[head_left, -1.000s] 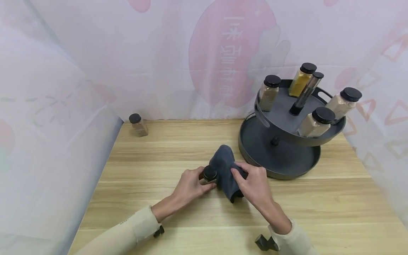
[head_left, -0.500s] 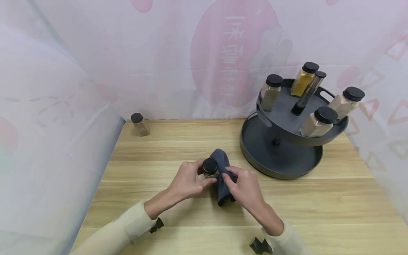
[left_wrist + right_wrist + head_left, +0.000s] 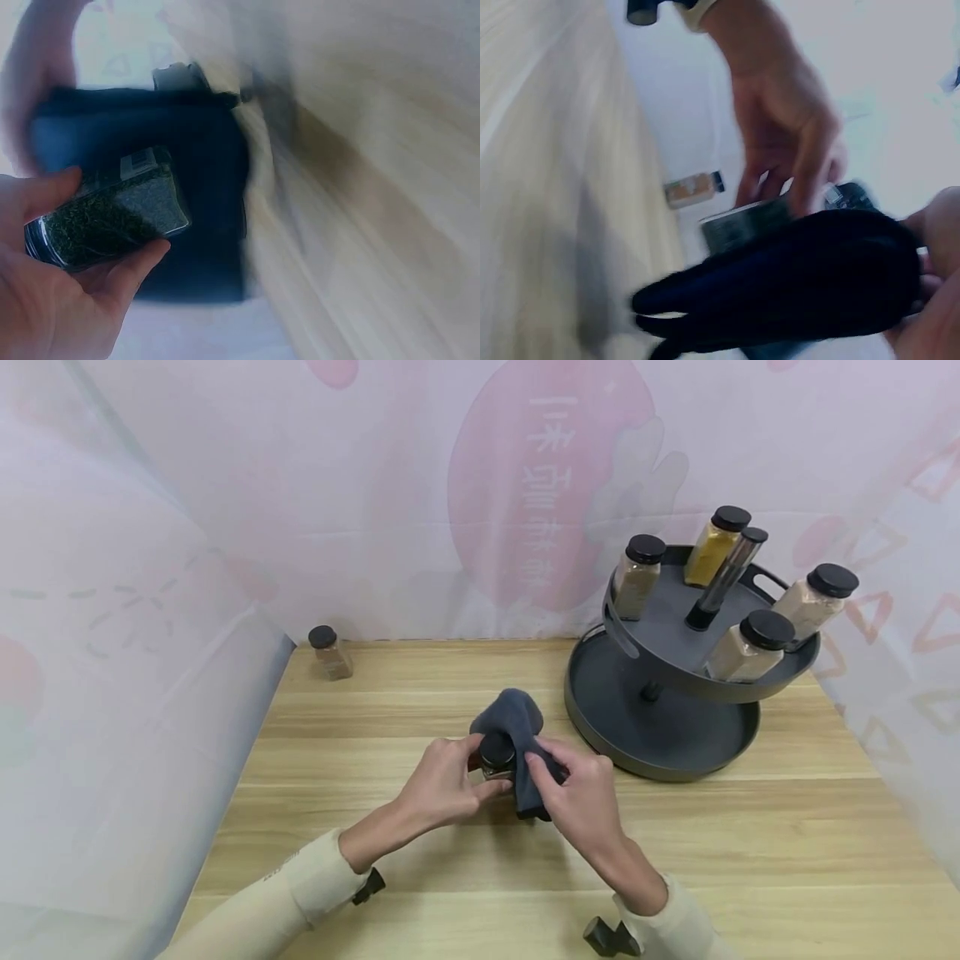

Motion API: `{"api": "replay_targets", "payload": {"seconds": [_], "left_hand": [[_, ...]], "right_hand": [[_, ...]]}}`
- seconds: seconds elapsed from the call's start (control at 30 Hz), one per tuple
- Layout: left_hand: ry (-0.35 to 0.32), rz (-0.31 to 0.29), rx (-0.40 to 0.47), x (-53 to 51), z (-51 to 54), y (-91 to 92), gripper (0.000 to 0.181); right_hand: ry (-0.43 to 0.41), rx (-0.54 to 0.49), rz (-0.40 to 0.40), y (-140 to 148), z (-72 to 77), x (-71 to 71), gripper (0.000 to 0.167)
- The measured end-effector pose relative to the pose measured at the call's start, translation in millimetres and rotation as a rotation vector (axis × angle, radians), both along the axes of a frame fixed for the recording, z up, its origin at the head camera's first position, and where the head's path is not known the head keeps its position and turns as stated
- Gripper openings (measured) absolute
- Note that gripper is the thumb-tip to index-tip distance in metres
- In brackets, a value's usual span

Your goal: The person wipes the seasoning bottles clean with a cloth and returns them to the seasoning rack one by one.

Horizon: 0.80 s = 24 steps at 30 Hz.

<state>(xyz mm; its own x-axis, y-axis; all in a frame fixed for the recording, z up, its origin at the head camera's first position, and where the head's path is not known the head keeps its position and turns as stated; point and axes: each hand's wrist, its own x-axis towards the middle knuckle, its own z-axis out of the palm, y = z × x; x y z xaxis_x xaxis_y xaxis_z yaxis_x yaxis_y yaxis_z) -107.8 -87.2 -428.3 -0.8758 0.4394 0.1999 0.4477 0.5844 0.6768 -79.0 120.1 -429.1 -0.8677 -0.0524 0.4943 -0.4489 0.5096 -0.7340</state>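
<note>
My left hand grips a black-lidded jar near the middle of the table. In the left wrist view the jar is clear, with dark green flakes inside, held between thumb and fingers of the left hand. A dark blue-grey cloth is pinched by my right hand and lies against the jar's right side. The right wrist view shows the folded cloth hiding part of the jar; the right hand is at its edge.
At the right stands a two-tier black tray; its upper tier holds several jars, among them a yellow one. A small black-lidded jar stands at the table's back left. Printed fabric hangs behind the table.
Both hands are a little higher in the head view than a second ago, and the right hand has shifted left. The cloth has changed shape, its upper part now spreading behind the jar's lid.
</note>
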Motion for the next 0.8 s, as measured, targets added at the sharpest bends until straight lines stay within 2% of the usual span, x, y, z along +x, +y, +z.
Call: {"api": "replay_targets", "payload": {"seconds": [0.13, 0.2, 0.27, 0.43, 0.53, 0.6, 0.7, 0.8], "left_hand": [[-0.035, 0.029, 0.016, 1.1, 8.0, -3.1, 0.035], [-0.047, 0.026, 0.017, 0.5, 9.2, -4.2, 0.035], [-0.051, 0.017, 0.015, -0.6, 8.4, -4.6, 0.035], [-0.054, 0.011, 0.014, -3.4, 4.2, -4.2, 0.031], [-0.058, 0.000, 0.013, -4.7, 3.8, -3.1, 0.029], [-0.058, 0.000, 0.014, -4.7, 6.7, -2.9, 0.030], [-0.065, 0.009, 0.017, -3.9, 12.7, -3.0, 0.033], [-0.064, 0.000, 0.011, -3.5, 15.6, -3.7, 0.032]], "right_hand": [[-0.178, 0.123, 0.022, -3, -5.9, -3.5, 0.019], [-0.198, 0.118, 0.025, -3, -5.8, -3.7, 0.018], [-0.154, 0.050, 0.019, -2, -3.2, -2.9, 0.018], [0.062, -0.161, 0.039, 1, 6.1, -0.9, 0.020], [0.103, -0.149, 0.043, 2, 5.3, -1.4, 0.021], [0.063, -0.071, 0.033, 1, 1.2, -2.5, 0.020], [-0.065, 0.057, 0.039, 0, -6.3, -4.8, 0.017], [-0.177, 0.106, 0.055, 0, -10.7, -6.2, 0.016]]}}
